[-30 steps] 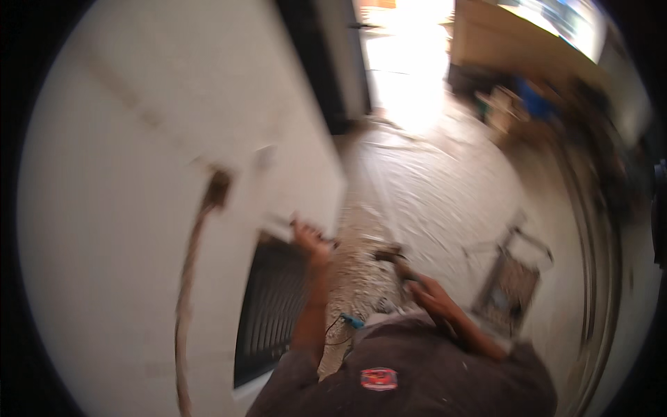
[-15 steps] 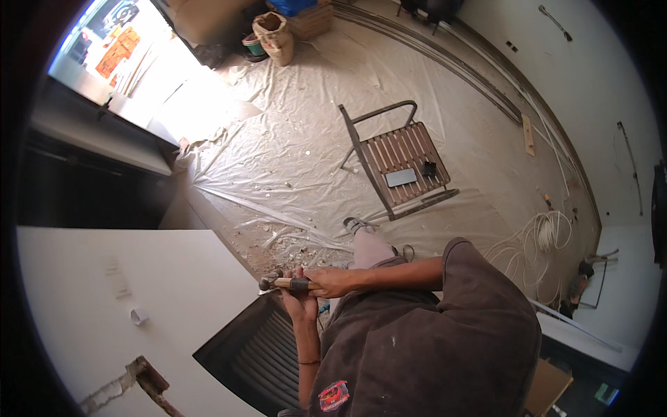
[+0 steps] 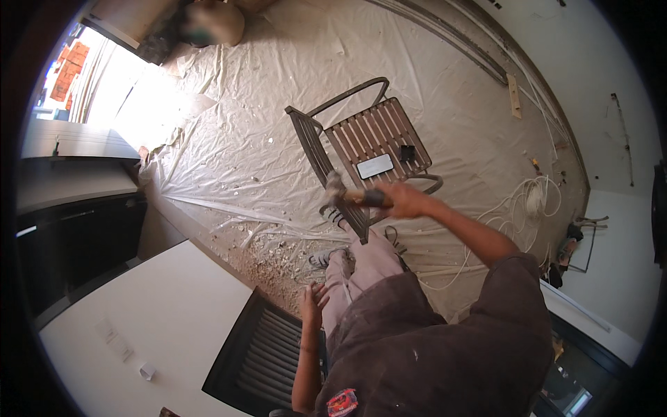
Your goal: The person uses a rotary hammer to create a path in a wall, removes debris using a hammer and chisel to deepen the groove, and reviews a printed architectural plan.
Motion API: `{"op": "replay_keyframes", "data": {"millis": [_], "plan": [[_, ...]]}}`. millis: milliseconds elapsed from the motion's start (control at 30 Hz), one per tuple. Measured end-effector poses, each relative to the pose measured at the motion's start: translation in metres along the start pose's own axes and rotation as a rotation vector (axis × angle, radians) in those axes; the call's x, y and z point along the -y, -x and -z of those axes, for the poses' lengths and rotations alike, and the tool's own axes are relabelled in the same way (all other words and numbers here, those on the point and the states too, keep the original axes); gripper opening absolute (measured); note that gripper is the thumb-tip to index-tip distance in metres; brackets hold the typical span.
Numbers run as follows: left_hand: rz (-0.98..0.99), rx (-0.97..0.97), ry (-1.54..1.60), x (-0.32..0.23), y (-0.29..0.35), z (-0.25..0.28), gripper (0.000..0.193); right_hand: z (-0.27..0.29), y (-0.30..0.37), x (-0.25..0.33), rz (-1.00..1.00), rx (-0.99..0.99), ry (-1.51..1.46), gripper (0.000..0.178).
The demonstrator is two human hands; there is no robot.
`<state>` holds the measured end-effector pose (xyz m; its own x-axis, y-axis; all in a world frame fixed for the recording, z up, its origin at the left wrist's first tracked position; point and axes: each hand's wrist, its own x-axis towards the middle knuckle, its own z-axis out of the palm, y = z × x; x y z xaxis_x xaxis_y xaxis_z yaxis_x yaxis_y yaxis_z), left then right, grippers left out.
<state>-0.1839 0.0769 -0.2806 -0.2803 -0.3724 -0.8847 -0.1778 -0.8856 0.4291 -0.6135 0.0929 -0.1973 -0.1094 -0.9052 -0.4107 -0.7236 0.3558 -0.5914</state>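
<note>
My right hand [image 3: 404, 200] is closed around the handle of a hammer [image 3: 363, 198], held up in front of my body. Its metal head points left and overlaps the near side of a slatted chair [image 3: 372, 132] in the view. On the chair's seat lie a phone [image 3: 375, 167] with a pale face and a small black object [image 3: 408, 153]. Lower down, my left hand [image 3: 314, 304] hangs beside my leg with nothing in it, its fingers somewhat apart. A dark ribbed panel [image 3: 267, 354] is next to my left forearm.
Wrinkled plastic sheeting [image 3: 243, 153] covers the floor, with broken rubble [image 3: 267, 267] scattered near my feet. A coil of white cable [image 3: 535, 198] lies at the right. A white panel or wall [image 3: 160, 320] stands at the left, and long strips [image 3: 451, 42] run along the far wall.
My right hand has lifted the hammer up and away from my left hand, which no longer touches it. My left hand now hangs lower, and the whole view has shifted.
</note>
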Motion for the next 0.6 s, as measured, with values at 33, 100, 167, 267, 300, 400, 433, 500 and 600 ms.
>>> {"op": "replay_keyframes", "data": {"millis": [33,100,167,267,300,400,433,500,600], "plan": [[0.05,-0.127,-0.047,0.038,-0.022,0.021,0.057,0.003,-0.021,-0.03,-0.029,0.014,-0.001,0.052],[0.082,-0.29,-0.412,0.112,-0.055,0.075,0.051,-0.01,-0.059,-0.098,-0.144,0.009,0.166,0.056],[0.047,-0.321,-0.672,0.173,-0.069,0.127,0.04,-0.024,-0.102,-0.165,-0.204,0.028,0.258,0.059],[-0.035,-0.456,-0.765,0.176,-0.057,0.073,0.031,-0.054,-0.183,-0.24,-0.21,0.15,0.447,0.058],[0.009,-0.459,-0.796,0.176,-0.062,0.069,0.03,-0.066,-0.197,-0.262,-0.203,0.157,0.476,0.059],[0.042,-0.498,-0.825,0.187,-0.067,0.058,0.026,-0.092,-0.238,-0.312,-0.169,0.196,0.517,0.06],[0.029,-0.526,-0.889,0.191,-0.069,0.055,0.024,-0.094,-0.247,-0.326,-0.162,0.209,0.524,0.061],[0.01,-0.582,-0.901,0.191,-0.074,0.043,0.024,-0.101,-0.263,-0.348,-0.105,0.161,0.555,0.062],[0.024,-0.627,-0.897,0.179,-0.075,0.03,0.023,-0.117,-0.276,-0.384,0.022,-0.063,0.588,0.05]]}}
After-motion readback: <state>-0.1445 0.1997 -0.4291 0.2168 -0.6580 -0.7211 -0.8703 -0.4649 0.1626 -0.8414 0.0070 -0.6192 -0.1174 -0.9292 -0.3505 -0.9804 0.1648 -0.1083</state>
